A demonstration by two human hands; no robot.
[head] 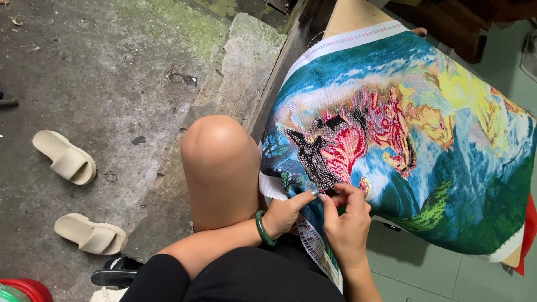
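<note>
The colourful embroidery cloth [403, 140] lies spread on the right. Its near edge is pinched between the closed fingers of the left hand [285, 212] and right hand [347, 223].

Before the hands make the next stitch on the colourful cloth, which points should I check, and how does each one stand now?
1. Both hands at the cloth's near edge: ok. The left hand and right hand meet at the lower edge of the embroidered cloth.
2. Fingertips pinching the work spot: ok, they press together there.
3. Needle and thread in view: cannot tell, too small.
4. Cloth spread flat over its support: ok, the picture side faces up.
5. Colour chart sheet within sight: ok, it lies on the lap under the hands.
6. Green bangle away from the cloth: ok, it sits on the left wrist.
</note>
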